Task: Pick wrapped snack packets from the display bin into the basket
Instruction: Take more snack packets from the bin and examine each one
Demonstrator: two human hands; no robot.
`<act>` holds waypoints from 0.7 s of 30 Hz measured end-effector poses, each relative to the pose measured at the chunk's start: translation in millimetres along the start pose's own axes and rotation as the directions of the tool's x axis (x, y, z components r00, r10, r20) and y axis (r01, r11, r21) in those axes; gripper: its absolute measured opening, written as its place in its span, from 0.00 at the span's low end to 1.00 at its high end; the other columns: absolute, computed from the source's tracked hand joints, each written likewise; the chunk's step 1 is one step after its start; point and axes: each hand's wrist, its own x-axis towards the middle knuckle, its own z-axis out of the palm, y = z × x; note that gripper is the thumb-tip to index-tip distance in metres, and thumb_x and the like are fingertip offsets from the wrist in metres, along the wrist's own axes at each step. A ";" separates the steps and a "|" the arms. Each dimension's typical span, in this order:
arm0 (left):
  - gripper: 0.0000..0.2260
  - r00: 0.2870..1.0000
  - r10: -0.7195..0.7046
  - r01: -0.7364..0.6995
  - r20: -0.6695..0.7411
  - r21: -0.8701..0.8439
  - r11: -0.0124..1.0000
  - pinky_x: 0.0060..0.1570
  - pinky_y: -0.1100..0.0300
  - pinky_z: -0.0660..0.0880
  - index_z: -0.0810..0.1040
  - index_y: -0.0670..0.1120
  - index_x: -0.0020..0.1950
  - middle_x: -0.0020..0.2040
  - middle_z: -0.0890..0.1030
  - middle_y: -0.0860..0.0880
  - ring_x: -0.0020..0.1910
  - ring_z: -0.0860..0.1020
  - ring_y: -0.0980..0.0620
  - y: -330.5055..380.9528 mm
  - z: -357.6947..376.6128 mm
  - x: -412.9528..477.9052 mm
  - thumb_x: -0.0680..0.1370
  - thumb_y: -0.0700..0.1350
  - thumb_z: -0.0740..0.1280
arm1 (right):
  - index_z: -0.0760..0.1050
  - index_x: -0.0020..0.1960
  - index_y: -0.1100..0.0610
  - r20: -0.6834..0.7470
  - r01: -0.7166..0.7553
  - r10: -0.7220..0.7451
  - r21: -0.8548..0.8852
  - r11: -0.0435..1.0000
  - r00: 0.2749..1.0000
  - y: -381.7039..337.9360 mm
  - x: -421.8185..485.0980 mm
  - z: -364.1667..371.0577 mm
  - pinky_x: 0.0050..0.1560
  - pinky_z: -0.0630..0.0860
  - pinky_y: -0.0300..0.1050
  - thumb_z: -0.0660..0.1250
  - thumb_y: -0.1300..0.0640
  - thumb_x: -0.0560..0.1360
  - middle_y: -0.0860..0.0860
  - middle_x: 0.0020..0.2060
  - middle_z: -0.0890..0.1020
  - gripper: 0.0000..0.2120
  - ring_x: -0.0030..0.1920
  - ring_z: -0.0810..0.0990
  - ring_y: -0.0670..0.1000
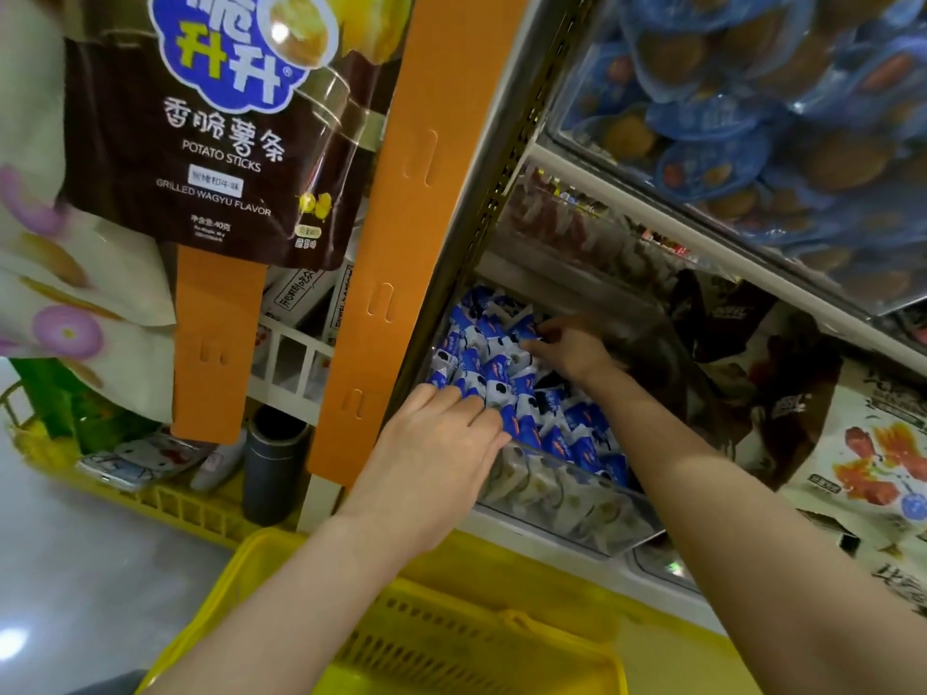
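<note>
Lying under left hand (435,456) fingertips, snack packets (494,366); right hand (572,351) curls among them.

Soft, even indoor light, yet the back of the lower shelf (577,288) is dim. Glare spots sit on the potato sticks bag (210,143) and on the floor (75,569). The wide lens bends the edges — the blue packs (752,117) at upper right and the basket (281,539) below look blurred.
</note>
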 end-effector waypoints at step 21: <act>0.17 1.000 -0.002 0.003 -0.013 0.017 1.000 0.43 0.54 0.73 0.80 0.47 0.43 0.37 0.81 0.50 0.37 0.77 0.50 2.3 3.1 1.8 0.76 0.46 0.51 | 0.73 0.56 0.59 0.092 -0.122 0.131 -0.097 0.988 0.987 29.8 -13.9 -40.8 0.50 0.69 0.45 0.57 0.53 0.80 0.54 0.49 0.75 0.12 0.48 0.75 0.52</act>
